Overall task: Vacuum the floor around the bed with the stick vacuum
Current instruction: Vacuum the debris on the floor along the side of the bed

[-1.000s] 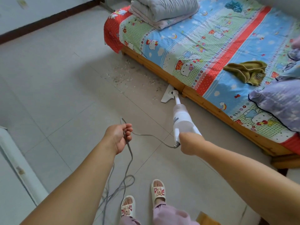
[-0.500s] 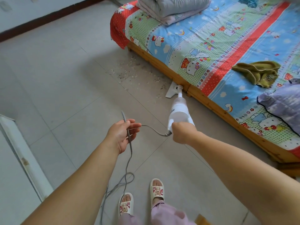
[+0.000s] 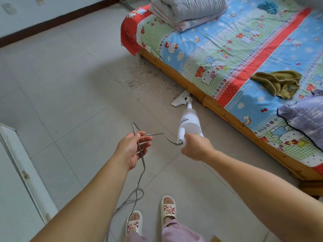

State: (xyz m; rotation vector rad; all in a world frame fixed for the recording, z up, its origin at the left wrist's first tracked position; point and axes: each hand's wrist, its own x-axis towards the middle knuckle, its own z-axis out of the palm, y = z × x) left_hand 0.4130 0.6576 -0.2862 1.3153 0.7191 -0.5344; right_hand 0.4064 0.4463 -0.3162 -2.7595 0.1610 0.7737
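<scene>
The white stick vacuum (image 3: 189,121) slants down to the floor, and my right hand (image 3: 195,147) grips its handle end. Its flat head (image 3: 180,99) rests on the tiles against the wooden bed frame (image 3: 227,113). Just left of the head, crumbs and dust (image 3: 139,81) lie scattered on the floor towards the bed's corner. My left hand (image 3: 132,149) is palm up with its fingers stretched out. The grey power cord (image 3: 157,134) lies across that palm and runs on to the vacuum's handle.
Slack cord (image 3: 136,194) loops on the tiles by my slippered feet (image 3: 167,206). On the bed lie a folded quilt (image 3: 188,9), an olive cloth (image 3: 277,82) and a purple pillow (image 3: 304,117). A white door or panel (image 3: 22,172) stands at the left edge.
My left hand's fingers have uncurled from the cord, which now lies across the palm. The vacuum head has stayed by the bed frame beside the debris.
</scene>
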